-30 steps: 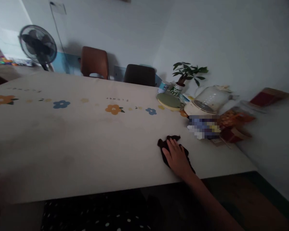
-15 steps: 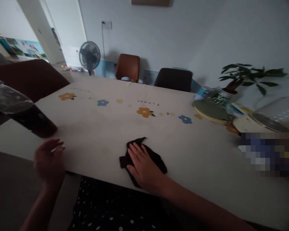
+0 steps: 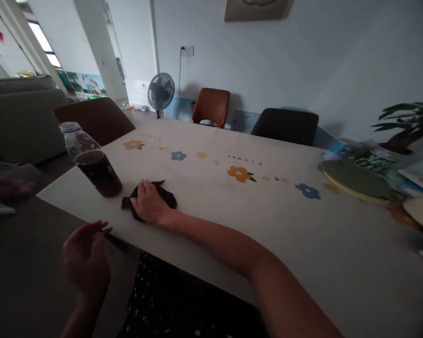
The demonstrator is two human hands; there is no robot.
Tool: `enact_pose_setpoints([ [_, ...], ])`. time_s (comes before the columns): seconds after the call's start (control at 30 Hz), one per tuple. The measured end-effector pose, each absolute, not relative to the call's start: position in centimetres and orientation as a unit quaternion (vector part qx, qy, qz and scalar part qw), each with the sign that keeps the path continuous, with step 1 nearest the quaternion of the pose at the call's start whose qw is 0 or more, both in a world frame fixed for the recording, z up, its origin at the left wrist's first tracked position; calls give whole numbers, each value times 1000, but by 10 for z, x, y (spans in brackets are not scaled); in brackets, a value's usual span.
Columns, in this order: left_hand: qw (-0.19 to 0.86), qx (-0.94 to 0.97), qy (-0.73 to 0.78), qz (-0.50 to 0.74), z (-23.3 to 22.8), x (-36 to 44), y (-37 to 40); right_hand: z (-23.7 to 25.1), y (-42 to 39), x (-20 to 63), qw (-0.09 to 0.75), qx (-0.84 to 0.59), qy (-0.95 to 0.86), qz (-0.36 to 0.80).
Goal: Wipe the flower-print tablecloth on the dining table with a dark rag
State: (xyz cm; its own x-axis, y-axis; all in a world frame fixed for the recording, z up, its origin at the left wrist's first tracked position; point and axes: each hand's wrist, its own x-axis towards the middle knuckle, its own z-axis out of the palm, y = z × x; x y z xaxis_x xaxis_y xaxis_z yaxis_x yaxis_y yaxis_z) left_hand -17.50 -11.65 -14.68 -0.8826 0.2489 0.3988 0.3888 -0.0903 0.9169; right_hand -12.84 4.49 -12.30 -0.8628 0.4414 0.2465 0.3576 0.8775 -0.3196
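My right hand [image 3: 149, 203] lies flat on a dark, crumpled cloth [image 3: 167, 196], pressing it against the white tabletop near the left end. Its fingers are stretched forward over the cloth, and the cloth's edges stick out around it. Just beyond, to the left, stands a clear plastic bottle [image 3: 97, 170] part-filled with dark liquid. My left hand [image 3: 88, 256] hovers in front of the table's near edge, loosely curved with thumb and fingers apart, and nothing shows in it.
A flower-printed cover lies over the table [image 3: 211, 188]. At the right are a round green mat [image 3: 352, 180] and a potted plant [image 3: 384, 155]. Chairs stand along the far side, a brown one [image 3: 211, 105] and a dark one [image 3: 285, 126]. A fan [image 3: 161, 91] is behind.
My right hand has slid the cloth leftward along the table, close to the bottle. My left hand stays loosely curved off the near edge. The view has turned left.
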Motion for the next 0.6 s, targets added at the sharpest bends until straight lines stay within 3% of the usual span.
enact_pose_setpoints([
  [0.23, 20, -190, -675, -713, -152, -174, -129, -118, 65, -164, 92, -170, -966, 171],
  [0.6, 45, -219, -686, -693, -139, -167, -130, -111, 24, -84, 33, -30, -990, 136],
])
